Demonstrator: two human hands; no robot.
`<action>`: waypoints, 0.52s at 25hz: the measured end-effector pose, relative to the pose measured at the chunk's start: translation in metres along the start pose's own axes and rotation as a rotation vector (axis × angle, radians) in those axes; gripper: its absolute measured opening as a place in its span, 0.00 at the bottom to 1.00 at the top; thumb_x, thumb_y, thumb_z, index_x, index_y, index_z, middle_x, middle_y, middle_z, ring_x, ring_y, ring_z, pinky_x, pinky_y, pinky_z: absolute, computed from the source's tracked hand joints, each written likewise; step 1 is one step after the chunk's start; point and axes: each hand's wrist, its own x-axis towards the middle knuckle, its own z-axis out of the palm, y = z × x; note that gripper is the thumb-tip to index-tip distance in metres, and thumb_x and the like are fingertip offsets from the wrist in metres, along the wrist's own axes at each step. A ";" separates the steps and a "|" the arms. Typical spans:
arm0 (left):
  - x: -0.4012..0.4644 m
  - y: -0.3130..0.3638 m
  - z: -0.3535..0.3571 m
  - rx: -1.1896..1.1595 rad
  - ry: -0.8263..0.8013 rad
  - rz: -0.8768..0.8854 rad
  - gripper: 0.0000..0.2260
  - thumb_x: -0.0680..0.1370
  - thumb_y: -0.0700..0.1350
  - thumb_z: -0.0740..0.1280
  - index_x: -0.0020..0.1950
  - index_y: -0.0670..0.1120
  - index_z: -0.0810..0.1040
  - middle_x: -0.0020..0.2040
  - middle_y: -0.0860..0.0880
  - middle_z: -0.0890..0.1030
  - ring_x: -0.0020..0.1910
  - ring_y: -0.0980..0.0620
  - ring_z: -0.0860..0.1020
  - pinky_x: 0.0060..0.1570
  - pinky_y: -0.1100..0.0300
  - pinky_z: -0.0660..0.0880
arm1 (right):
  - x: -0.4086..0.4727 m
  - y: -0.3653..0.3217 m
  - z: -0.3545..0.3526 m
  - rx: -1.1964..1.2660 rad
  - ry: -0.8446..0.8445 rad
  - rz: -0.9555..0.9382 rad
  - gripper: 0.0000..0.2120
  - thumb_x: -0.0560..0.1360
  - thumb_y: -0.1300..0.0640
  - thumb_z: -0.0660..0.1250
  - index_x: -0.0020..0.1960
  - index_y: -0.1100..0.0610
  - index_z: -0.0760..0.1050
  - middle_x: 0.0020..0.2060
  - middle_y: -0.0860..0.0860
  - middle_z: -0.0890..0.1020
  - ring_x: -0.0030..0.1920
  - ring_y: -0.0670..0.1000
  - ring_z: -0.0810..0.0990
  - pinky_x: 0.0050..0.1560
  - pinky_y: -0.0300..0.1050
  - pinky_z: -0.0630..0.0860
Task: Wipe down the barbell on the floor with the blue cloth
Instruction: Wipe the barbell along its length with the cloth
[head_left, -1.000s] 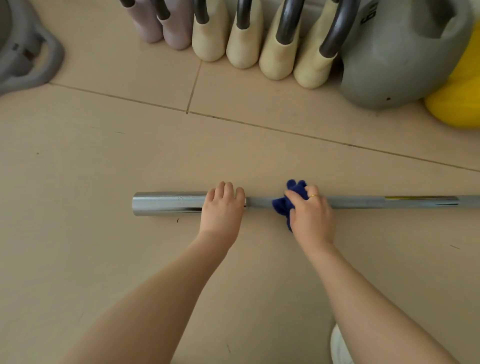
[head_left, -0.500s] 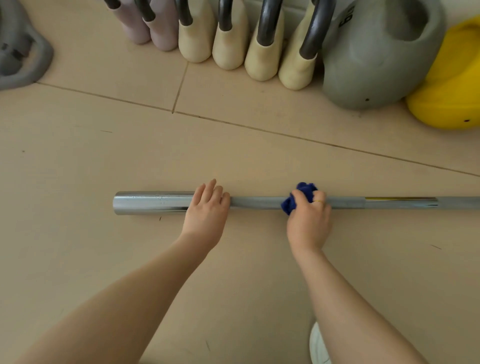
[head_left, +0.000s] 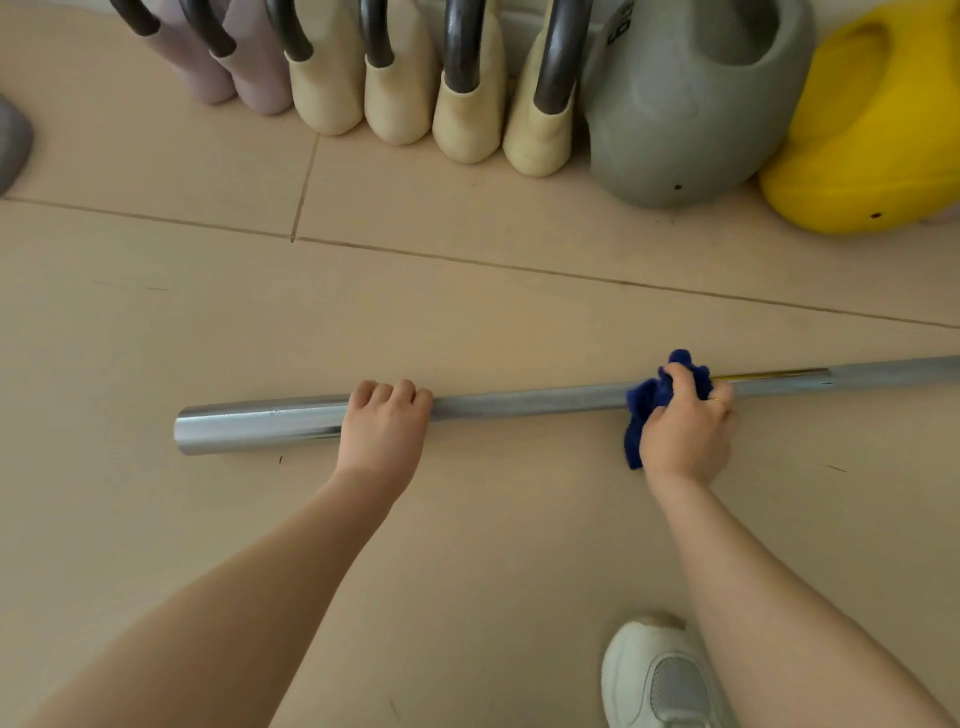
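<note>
The floor under me was pale beige tile crossed by thin grout lines. On it lay the barbell, a long steel bar running from just beyond my left hand's outer side, under both my hands, and on past my right hand out of view.

My left hand lay over the bar near its thicker, shiny end, the fingers curled over the top and gripping it. My right hand was further along the bar, well apart from the left, with the fingers closed around the blue cloth, which was bunched against the bar; folds of it stuck out above my knuckles and hung down beside my thumb.

Below my right forearm was my white shoe. Well beyond my fingertips stood a row of kettlebells: two pale pink ones, four cream ones with dark handles, a large grey one and a yellow one past my right hand.
</note>
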 end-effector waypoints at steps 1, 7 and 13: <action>0.002 0.002 -0.001 -0.006 -0.003 -0.002 0.18 0.47 0.29 0.72 0.34 0.42 0.79 0.27 0.46 0.76 0.24 0.45 0.76 0.41 0.54 0.79 | -0.005 -0.010 0.001 0.019 0.000 0.018 0.15 0.75 0.62 0.61 0.60 0.54 0.73 0.62 0.63 0.69 0.56 0.67 0.70 0.49 0.58 0.72; 0.010 0.004 -0.009 -0.050 0.020 -0.062 0.15 0.54 0.28 0.71 0.36 0.40 0.78 0.30 0.45 0.78 0.30 0.43 0.77 0.46 0.53 0.78 | -0.023 -0.026 0.001 0.046 -0.178 -0.342 0.18 0.71 0.65 0.64 0.59 0.53 0.75 0.60 0.59 0.71 0.54 0.63 0.74 0.48 0.55 0.76; 0.018 0.000 -0.012 -0.100 -0.081 -0.106 0.17 0.74 0.32 0.56 0.62 0.42 0.69 0.56 0.45 0.78 0.58 0.44 0.73 0.70 0.56 0.57 | -0.053 -0.070 0.002 0.010 -0.225 -0.369 0.16 0.71 0.66 0.63 0.58 0.57 0.75 0.59 0.63 0.72 0.52 0.66 0.73 0.51 0.54 0.73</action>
